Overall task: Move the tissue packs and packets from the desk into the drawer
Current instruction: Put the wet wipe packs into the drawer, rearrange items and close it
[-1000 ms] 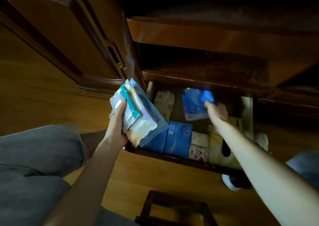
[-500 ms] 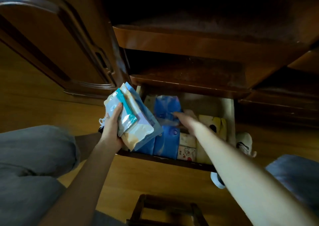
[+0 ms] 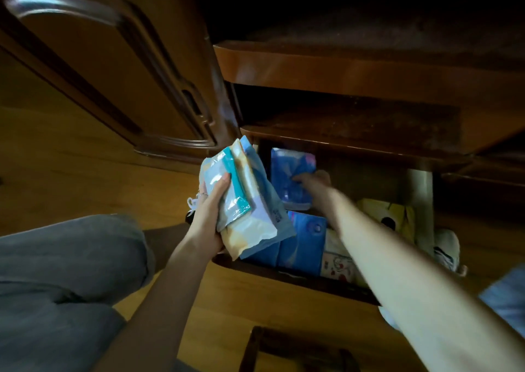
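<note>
The room was dim, warm light falling on a glossy wooden floor [image 3: 85,155]. A dark wooden desk [image 3: 355,73] stood over it, with a carved cabinet door [image 3: 93,59] at left. A wooden stool frame [image 3: 295,349] sat on the floor below

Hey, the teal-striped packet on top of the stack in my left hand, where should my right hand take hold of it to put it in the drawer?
Likely by its upper edge, from above. The teal-striped packet lies flat against the stack, and the left hand wraps its lower left side with the thumb across its face. Only the top end sticks out free, so pinch there and slide it upward.
</note>
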The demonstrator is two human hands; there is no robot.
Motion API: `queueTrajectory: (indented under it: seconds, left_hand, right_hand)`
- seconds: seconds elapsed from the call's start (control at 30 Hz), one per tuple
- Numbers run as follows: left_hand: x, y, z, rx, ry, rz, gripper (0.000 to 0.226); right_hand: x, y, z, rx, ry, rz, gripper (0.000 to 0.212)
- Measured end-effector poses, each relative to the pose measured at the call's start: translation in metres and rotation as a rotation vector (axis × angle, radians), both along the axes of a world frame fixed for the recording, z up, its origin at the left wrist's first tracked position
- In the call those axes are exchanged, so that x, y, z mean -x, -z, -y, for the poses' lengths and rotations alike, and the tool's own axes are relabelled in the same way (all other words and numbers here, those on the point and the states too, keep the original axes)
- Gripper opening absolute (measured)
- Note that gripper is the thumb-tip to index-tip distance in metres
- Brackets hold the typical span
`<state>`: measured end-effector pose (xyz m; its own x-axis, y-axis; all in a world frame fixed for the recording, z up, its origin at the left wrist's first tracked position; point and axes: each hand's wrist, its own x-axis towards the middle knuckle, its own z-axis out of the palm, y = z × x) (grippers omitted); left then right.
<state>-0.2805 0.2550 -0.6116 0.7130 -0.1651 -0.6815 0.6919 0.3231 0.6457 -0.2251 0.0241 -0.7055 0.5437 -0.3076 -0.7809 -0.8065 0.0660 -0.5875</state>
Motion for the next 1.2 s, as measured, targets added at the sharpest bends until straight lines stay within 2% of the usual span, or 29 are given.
queueTrajectory:
  seconds: [0.1, 0.17, 0.23, 0.33, 0.43, 0.5, 0.53, 0.6, 0.67, 0.83, 0.9, 0.97, 1.03, 1.13, 1.2]
  left_hand:
    - [-0.012, -0.016, 0.022, -0.089, 0.184, 0.132, 0.074]
    - [-0.019, -0.022, 0.04, -0.113, 0.354, 0.228, 0.073]
    - [-0.027, -0.027, 0.059, -0.223, 0.56, 0.331, 0.078]
    - [-0.048, -0.031, 0.098, -0.587, 0.948, 0.623, 0.096]
    - [-0.066, -0.022, 0.143, -1.03, 1.405, 1.078, 0.105]
    - [-0.072, -0.004, 0.167, -1.183, 1.55, 1.328, 0.11]
    - [-0.075, 0.005, 0.175, -1.219, 1.597, 1.388, 0.111]
    - [-0.08, 0.019, 0.182, -1.271, 1.641, 1.367, 0.112]
    - [-0.089, 0.031, 0.181, -1.292, 1.647, 1.224, 0.109]
    - [-0.104, 0.066, 0.167, -1.283, 1.771, 1.03, 0.085]
    - [-0.11, 0.076, 0.166, -1.297, 1.841, 0.936, 0.09]
    - [-0.115, 0.083, 0.166, -1.344, 1.899, 0.945, 0.104]
    - [-0.116, 0.089, 0.166, -1.384, 1.895, 1.033, 0.111]
    - [-0.112, 0.099, 0.164, -1.377, 1.812, 1.133, 0.107]
    - [-0.111, 0.105, 0.161, -1.329, 1.75, 1.078, 0.098]
  right_hand:
    - [0.03, -0.023, 0.064, -0.061, 0.067, -0.019, 0.034]
    - [0.058, -0.037, 0.107, -0.05, 0.052, -0.024, 0.025]
    - [0.082, -0.055, 0.145, -0.046, 0.054, -0.022, 0.017]
    - [0.109, -0.076, 0.186, 0.025, 0.026, -0.014, 0.022]
    - [0.133, -0.091, 0.21, 0.187, 0.0, 0.023, 0.019]
    - [0.148, -0.096, 0.218, 0.208, -0.045, 0.008, 0.014]
    - [0.153, -0.096, 0.221, 0.198, -0.06, -0.003, 0.014]
    - [0.16, -0.093, 0.225, 0.179, -0.054, -0.014, 0.017]
    - [0.162, -0.09, 0.225, 0.164, -0.031, -0.014, 0.017]
    - [0.15, -0.078, 0.213, 0.135, -0.016, -0.016, 0.014]
    - [0.142, -0.075, 0.209, 0.117, -0.019, -0.005, 0.013]
    - [0.137, -0.074, 0.204, 0.111, -0.026, 0.003, 0.009]
    - [0.134, -0.073, 0.2, 0.114, -0.035, 0.013, 0.011]
    - [0.132, -0.072, 0.196, 0.107, -0.042, 0.021, 0.016]
    - [0.132, -0.072, 0.194, 0.108, -0.057, 0.032, 0.016]
